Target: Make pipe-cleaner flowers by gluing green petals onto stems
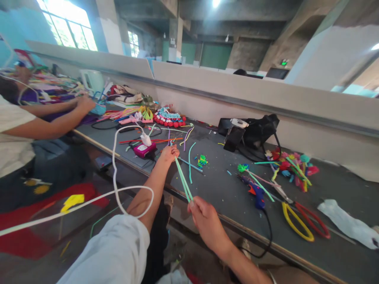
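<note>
Two or so pale green pipe cleaners (184,180) stretch between my hands above the table's front edge. My left hand (169,153) is closed around their far end, and a bluish stem (191,164) lies on the table just beside it. Closer to me, my right hand (204,216) pinches the near end between thumb and fingers. A single mint pipe cleaner (190,161) rests on the dark table (219,185), with a small cluster of green and yellow bits (202,161) to its right.
On the right lie a blue glue gun (257,192), scissors (299,217) with yellow and red handles, and colourful pipe-cleaner flowers (297,169). A black bag (263,136) sits by the partition. A magenta power adapter (144,150) and white cable (115,173) are left; a co-worker's hands (85,105) are beyond.
</note>
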`<state>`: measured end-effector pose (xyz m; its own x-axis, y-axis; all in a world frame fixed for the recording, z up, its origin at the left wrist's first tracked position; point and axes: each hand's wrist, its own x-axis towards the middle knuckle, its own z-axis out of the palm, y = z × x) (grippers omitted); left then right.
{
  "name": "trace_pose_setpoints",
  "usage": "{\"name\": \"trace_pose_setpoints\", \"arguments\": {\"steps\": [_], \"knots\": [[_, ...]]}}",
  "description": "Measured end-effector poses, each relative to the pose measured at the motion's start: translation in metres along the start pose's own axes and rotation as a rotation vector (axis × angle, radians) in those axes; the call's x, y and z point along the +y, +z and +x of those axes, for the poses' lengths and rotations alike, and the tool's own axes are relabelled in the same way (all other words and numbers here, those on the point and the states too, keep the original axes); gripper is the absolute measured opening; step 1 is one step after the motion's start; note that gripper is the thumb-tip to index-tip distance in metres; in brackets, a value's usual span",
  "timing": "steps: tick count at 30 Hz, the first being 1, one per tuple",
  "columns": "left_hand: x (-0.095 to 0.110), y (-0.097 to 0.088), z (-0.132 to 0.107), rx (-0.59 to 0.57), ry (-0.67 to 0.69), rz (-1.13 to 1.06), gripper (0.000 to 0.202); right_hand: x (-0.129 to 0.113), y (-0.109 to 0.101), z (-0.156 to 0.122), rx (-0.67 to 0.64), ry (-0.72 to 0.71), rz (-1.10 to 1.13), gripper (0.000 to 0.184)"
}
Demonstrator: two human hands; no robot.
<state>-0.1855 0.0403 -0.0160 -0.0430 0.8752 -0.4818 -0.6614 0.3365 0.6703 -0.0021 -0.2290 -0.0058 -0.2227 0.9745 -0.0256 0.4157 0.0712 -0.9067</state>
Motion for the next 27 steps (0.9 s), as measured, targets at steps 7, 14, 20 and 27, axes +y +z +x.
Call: {"name": "trace_pose_setpoints", "arguments": {"steps": [7, 14, 20, 27], "knots": [[0.011, 0.003, -0.005, 0.077, 0.192, 0.335, 0.039, 0.014, -0.037, -0.061, 0.113, 0.129, 0.488, 0.044], [0.007, 0.004, -0.036, 0.227, 0.482, 0.763, 0.015, 0.041, -0.074, -0.042, 0.358, 0.12, 0.671, 0.042], [-0.033, 0.018, -0.061, 0.064, 0.836, 1.168, 0.022, 0.055, -0.075, -0.04, 0.461, 0.033, 0.536, 0.039], [-0.075, 0.015, -0.056, -0.145, 0.809, 1.259, 0.015, 0.064, -0.075, -0.043, 0.5, -0.002, 0.401, 0.037]]}}
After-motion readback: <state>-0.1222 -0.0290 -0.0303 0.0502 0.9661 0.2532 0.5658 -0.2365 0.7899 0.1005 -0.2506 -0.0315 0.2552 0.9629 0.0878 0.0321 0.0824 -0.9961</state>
